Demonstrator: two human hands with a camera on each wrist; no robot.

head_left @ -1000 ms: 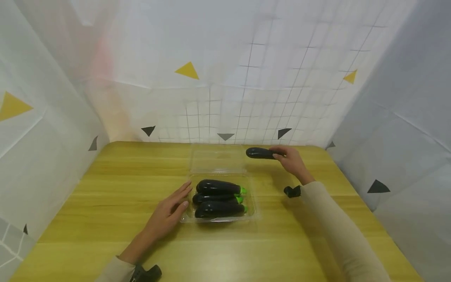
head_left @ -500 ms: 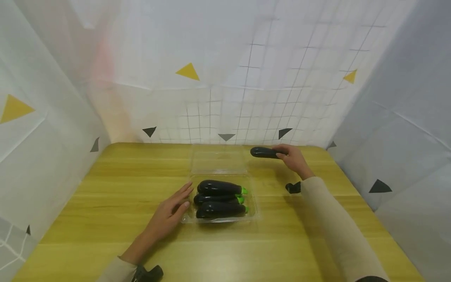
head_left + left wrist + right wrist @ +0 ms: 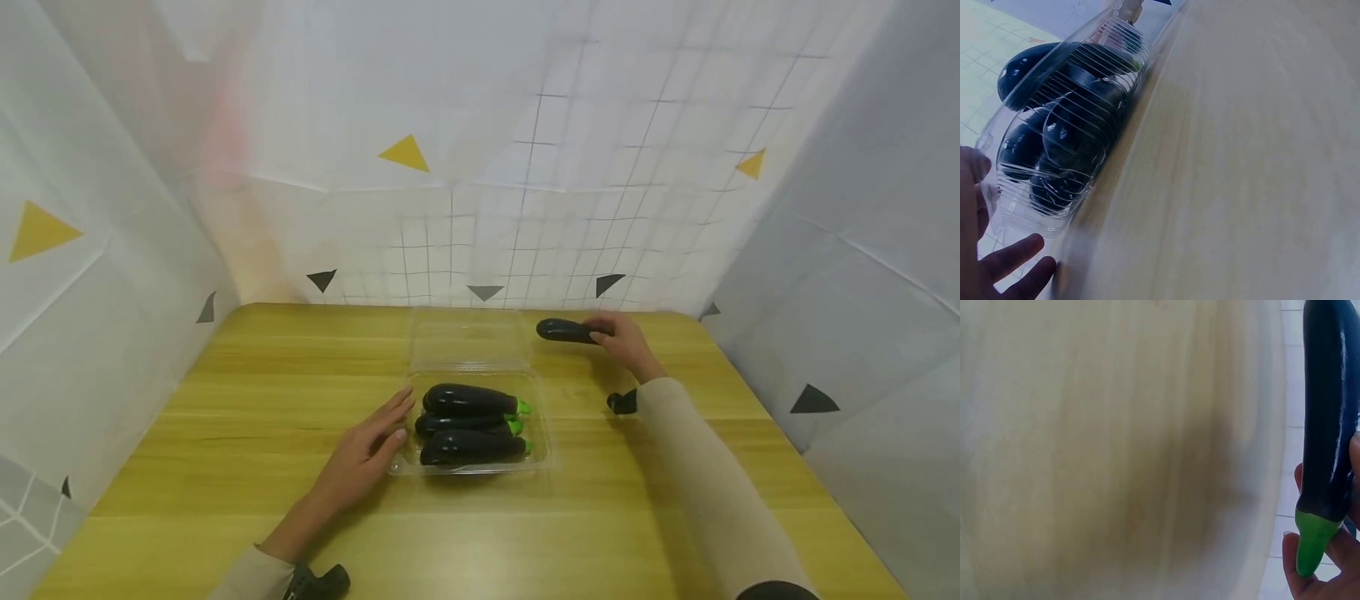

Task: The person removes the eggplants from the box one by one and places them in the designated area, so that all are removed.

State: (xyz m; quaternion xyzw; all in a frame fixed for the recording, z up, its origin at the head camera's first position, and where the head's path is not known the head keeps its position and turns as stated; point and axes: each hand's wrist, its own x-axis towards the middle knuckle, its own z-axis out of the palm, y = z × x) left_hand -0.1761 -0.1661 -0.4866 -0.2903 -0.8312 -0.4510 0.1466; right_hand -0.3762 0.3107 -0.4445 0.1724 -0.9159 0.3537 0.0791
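Near the back right of the table, my right hand [image 3: 617, 337] grips an eggplant [image 3: 564, 331] by its stem end, body pointing left. In the right wrist view that eggplant [image 3: 1329, 412] has a glossy dark body and a green cap [image 3: 1315, 540]; fingers lie around the cap end. A clear plastic clamshell box [image 3: 546, 450] stands in the middle, holding several dark eggplants [image 3: 468, 400] with green stems to the right. My left hand [image 3: 360, 458] rests at the box's left side with fingers extended. The left wrist view shows its thumb at the box rim [image 3: 988, 150].
The clear lid [image 3: 467, 340] is folded back flat behind the box. White sheets [image 3: 300, 108] with grid lines and triangle marks enclose the back and sides of the wooden table [image 3: 225, 417]. Dark wrist-worn devices [image 3: 621, 403] sit at both wrists.
My right hand has shifted slightly to the right with the eggplant and then dipped a little lower. The left hand and the box stay in place.
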